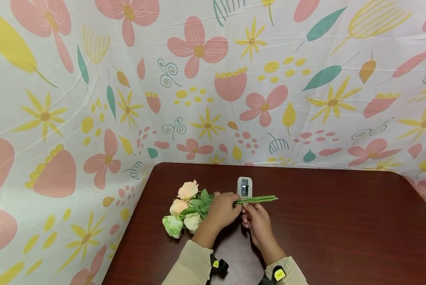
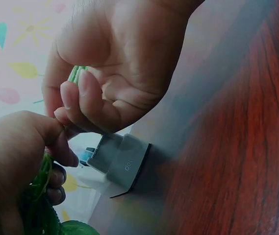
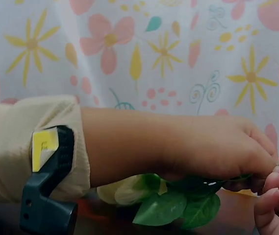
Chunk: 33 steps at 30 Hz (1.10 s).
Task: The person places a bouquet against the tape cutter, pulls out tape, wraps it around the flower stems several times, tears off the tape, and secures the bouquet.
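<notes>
A bunch of roses with peach, cream and pale green blooms point(image 1: 178, 208) lies to the left on the table. My left hand point(image 1: 222, 209) grips its stems just past the green leaves point(image 3: 161, 209). The thin green stems point(image 1: 260, 199) stick out rightward beyond that hand. My right hand point(image 1: 258, 223) meets the stems from the near side, its fingers curled and its thumb and fingertips pinching at them beside the left fingertips. In the left wrist view both hands nearly touch. Palm and fingers hide much of the stems there.
Just behind the stems sits a small white and grey device point(image 1: 245, 187); its grey body point(image 2: 124, 161) carries lettering in the left wrist view. The dark red-brown table point(image 1: 341, 229) has rounded far corners. A flower-printed cloth point(image 1: 205, 99) hangs behind and to the left.
</notes>
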{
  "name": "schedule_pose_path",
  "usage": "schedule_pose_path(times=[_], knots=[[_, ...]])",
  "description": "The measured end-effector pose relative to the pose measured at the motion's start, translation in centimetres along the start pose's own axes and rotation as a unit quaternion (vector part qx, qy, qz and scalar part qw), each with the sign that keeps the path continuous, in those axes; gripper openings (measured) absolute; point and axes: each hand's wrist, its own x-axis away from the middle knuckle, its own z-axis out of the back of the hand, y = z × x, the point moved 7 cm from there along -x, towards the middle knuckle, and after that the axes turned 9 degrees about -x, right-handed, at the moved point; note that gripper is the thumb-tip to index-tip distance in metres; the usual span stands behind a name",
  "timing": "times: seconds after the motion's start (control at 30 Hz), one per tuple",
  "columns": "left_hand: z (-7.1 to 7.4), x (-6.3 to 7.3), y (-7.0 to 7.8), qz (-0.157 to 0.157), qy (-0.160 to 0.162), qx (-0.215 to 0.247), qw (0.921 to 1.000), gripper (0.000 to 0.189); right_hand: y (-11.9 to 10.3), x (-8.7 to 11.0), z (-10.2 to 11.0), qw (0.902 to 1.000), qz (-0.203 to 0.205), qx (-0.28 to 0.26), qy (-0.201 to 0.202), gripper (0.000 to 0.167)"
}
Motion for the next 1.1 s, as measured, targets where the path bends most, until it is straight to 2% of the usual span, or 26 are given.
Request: schedule_pose_path(times=[0.17,0.3,0.53,0.73,0.83,1.0,1.1], knots=[[0.0,0.0,0.1,-0.005,-0.002,-0.004,1.0000,0.017,0.2,-0.2,0.0,0.9995,-0.017,-0.025,-0.009,0.017],[0.0,0.0,0.1,-0.010,-0.007,-0.007,0.9999,0.017,0.3,-0.3,0.2,0.9990,-0.025,-0.036,-0.002,0.014],[0.3,0.1,0.0,-0.014,-0.014,-0.005,0.9998,0.017,0.4,-0.5,0.4,0.9987,-0.035,-0.038,0.000,0.009],[0.7,0.1,0.1,-0.018,-0.019,-0.021,0.9994,0.022,0.4,-0.5,0.4,0.9986,-0.042,-0.031,-0.009,0.013],[0.8,0.1,0.2,-0.024,-0.010,-0.035,0.9991,0.023,0.4,-0.5,0.4,0.9982,-0.046,-0.035,-0.016,0.014],[1.0,0.3,0.4,-0.031,0.020,-0.061,0.9974,0.024,0.3,-0.8,0.3,0.9978,-0.045,-0.040,-0.027,0.028],[1.0,0.4,0.5,-0.034,0.035,-0.072,0.9962,0.023,0.3,-0.9,0.4,0.9983,-0.045,-0.031,-0.020,0.033]])
